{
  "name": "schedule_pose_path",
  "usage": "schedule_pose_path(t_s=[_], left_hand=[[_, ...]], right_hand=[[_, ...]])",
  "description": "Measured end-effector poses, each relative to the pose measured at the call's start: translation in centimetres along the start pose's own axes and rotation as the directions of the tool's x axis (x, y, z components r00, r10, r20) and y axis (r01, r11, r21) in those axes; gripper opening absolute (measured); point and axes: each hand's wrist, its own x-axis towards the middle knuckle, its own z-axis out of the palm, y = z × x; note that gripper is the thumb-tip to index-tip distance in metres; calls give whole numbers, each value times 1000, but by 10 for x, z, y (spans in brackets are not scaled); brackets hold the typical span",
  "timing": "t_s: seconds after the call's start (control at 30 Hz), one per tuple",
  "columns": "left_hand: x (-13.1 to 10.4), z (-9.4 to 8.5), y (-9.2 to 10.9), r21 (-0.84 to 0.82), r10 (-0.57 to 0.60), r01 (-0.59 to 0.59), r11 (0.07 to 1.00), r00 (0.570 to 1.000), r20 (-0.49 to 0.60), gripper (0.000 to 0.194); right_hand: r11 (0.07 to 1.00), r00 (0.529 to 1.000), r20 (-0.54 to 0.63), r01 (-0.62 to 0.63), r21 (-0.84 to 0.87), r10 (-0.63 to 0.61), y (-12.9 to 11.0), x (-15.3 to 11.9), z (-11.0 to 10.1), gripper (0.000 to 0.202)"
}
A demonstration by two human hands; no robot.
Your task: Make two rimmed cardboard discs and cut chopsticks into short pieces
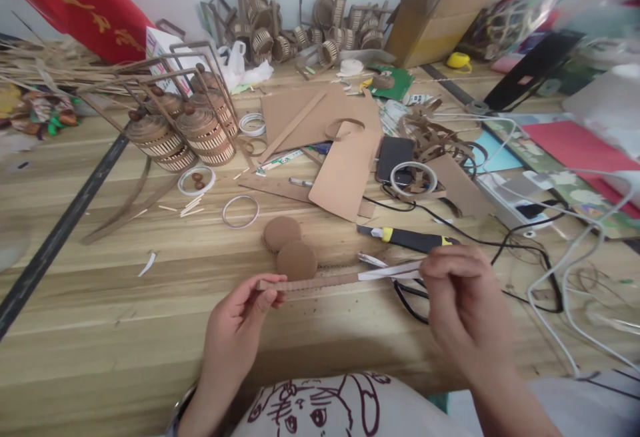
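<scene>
A narrow brown cardboard strip (320, 284) is stretched level between my hands, above the wooden table's near part. My left hand (245, 310) pinches its left end between thumb and fingers. White backing paper (387, 272) hangs off the strip's right part, and my right hand (460, 297) is closed on that end. Just beyond the strip lie two round cardboard discs (297, 260), one overlapping the other. A black and yellow utility knife (415, 237) rests near my right hand. Scissors (373, 261), partly hidden, lie behind the white paper.
Small lidded baskets (205, 123) in frames stand at the left. Cardboard sheets (345, 173), a phone (395, 157), tape rolls (241, 211) and strip scraps (440, 133) cover the middle. White cables (565, 290) and a power strip (510, 203) lie right; an open box (440, 17) stands behind.
</scene>
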Motion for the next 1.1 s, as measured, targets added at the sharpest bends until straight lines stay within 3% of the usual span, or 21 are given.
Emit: schedule_pose_path(t_s=[0.07,0.13,0.23,0.4,0.53,0.7,0.8,0.9,0.97,1.1], left_hand=[[1,-6,0,14,1,0,1000,999,-42,28],[2,-12,0,11,6,-5,1000,997,-82,29],[4,-19,-3,-5,12,-12,1000,992,-128,30],[6,-29,-8,-47,1,-9,999,986,-170,31],[8,-33,-8,-182,-49,5,983,970,-237,33],[10,-33,-5,-352,-111,-5,936,945,-307,39],[11,-32,-3,-397,-130,-8,918,939,-319,38],[12,-32,-2,-430,-133,-29,902,930,-342,38],[13,-32,-1,-442,-123,-52,896,925,-359,38],[12,-28,0,-455,-121,-59,889,926,-357,37]], right_hand=[[957,979,164,161,-242,-124,3,0,-5,8],[905,940,295,270,-328,-173,5,0,-8,9],[851,905,367,357,-384,-214,11,2,-9,12],[826,914,357,348,-443,-194,24,3,-19,18],[814,934,342,279,-510,-106,45,3,-36,22],[747,982,157,28,-665,104,74,9,-61,36],[657,972,5,-156,-738,237,83,18,-76,37],[592,959,-83,-234,-771,270,95,26,-92,29],[591,965,-65,-209,-779,255,105,29,-102,27],[664,990,71,-27,-748,120,113,33,-109,29]])
